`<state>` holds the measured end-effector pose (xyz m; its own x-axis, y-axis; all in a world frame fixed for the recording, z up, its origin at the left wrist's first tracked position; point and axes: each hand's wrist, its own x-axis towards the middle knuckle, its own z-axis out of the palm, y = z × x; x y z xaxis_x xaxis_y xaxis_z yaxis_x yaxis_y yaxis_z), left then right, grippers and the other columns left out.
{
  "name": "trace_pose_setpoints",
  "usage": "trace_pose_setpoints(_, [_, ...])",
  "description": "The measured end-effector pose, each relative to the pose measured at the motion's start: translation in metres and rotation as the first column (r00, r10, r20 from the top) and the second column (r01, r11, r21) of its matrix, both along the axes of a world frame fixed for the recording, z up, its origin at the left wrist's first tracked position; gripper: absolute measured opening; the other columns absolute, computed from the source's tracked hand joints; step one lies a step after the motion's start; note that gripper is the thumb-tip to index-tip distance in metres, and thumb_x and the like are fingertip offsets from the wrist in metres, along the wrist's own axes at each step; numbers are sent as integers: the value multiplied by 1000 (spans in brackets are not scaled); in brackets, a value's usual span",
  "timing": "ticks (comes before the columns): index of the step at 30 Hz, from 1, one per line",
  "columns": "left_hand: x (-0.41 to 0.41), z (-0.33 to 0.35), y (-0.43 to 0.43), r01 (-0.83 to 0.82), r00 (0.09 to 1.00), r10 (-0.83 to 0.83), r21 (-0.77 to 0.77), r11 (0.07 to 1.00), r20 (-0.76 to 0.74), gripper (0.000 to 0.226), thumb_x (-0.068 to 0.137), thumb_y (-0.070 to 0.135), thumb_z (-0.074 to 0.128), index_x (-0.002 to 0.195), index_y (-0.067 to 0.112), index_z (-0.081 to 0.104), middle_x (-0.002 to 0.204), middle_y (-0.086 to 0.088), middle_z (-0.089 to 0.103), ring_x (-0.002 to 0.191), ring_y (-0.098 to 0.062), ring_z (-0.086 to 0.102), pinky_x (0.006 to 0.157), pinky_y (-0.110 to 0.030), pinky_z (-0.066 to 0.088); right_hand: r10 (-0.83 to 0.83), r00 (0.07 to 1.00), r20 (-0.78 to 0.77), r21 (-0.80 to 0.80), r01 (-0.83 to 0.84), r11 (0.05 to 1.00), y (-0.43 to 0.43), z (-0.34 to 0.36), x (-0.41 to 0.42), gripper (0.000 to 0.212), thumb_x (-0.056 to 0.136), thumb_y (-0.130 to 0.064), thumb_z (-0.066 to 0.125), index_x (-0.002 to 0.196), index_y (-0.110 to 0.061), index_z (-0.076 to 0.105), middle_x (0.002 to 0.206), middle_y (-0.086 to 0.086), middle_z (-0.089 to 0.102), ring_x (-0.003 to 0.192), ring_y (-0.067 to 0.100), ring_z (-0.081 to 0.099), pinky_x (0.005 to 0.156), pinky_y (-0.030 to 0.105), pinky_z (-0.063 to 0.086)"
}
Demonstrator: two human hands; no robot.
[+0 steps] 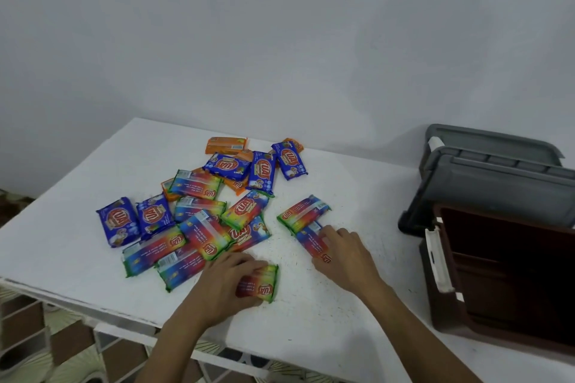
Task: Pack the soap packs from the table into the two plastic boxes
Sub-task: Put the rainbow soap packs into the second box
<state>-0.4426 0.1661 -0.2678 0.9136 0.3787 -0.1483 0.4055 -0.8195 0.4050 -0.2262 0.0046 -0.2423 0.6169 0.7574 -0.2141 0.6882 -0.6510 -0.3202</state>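
Several soap packs lie scattered on the white table [326, 314]: blue ones [116, 221], orange ones [226, 145] and rainbow-coloured ones [303, 213]. My left hand [224, 280] grips a rainbow pack [264, 281] near the table's front. My right hand [345, 250] lies on another rainbow pack [311, 241], fingers curled over its near end. A brown plastic box [497, 277] stands open at the right, its inside dark and seemingly holding nothing. Behind it is a grey plastic box [485, 193], inside hidden.
A grey lid [485, 141] lies behind the grey box at the back right. The table's front edge runs just below my forearms, with tiled floor beneath. A plain wall backs the table.
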Motion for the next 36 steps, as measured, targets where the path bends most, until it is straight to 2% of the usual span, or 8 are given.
trace_pose_setpoints(7, [4,3,0,-64,987,85,-153,986,137,70,70,87,44,127,48,50,121,25,50,109,5,48,91,-25,46,-204,911,-357,101,255,962,-5,30,4,37,92,-58,51,118,-34,58,109,-6,63,81,9,59,74,25,52])
trace_pose_setpoints(10, [6,15,-3,-104,969,170,-328,939,178,62,69,85,50,120,51,53,119,26,54,105,7,53,83,-14,47,-249,738,-627,141,422,896,-11,43,6,34,101,-44,43,124,-24,60,114,0,64,88,16,63,67,24,54])
trace_pose_setpoints(13, [15,32,-8,-154,929,315,-570,807,195,32,84,54,64,115,49,58,114,20,61,102,7,57,87,-21,53,-177,469,-865,136,561,817,-22,57,4,31,105,-32,38,124,-17,58,103,12,73,87,28,71,73,35,60])
trace_pose_setpoints(18, [32,56,-20,-198,878,456,-758,621,144,15,89,46,51,101,42,60,103,12,67,97,-10,66,69,-17,52,9,228,-974,172,705,688,-35,73,7,28,103,-20,37,123,-13,56,109,14,73,98,36,71,87,47,56])
trace_pose_setpoints(25, [67,81,-42,-168,825,555,-894,416,103,10,98,35,45,91,33,52,72,9,70,61,-5,70,53,-17,52,76,303,-950,279,716,640,-57,94,21,32,94,-21,61,125,-15,55,113,15,72,103,32,70,95,51,53])
trace_pose_setpoints(29, [91,96,-58,-63,875,465,-920,387,135,26,94,30,52,119,23,54,95,-2,77,87,-24,74,72,-30,59,17,434,-901,351,703,618,-81,107,37,34,86,-18,71,119,-13,62,109,13,73,100,31,70,88,48,57])
trace_pose_setpoints(33, [117,108,-84,-21,879,454,-938,346,148,14,94,25,54,108,30,54,87,5,77,83,-11,74,70,-25,57,-21,507,-861,401,705,584,-114,122,59,32,81,-14,74,111,-7,66,99,10,75,90,24,72,82,39,57])
trace_pose_setpoints(36, [136,116,-106,-1,888,431,-937,350,161,26,95,27,54,120,19,58,101,-4,76,95,-19,72,80,-34,57,-8,529,-849,431,700,569,-143,132,78,29,80,-12,74,108,-7,68,97,11,75,88,24,71,80,38,57])
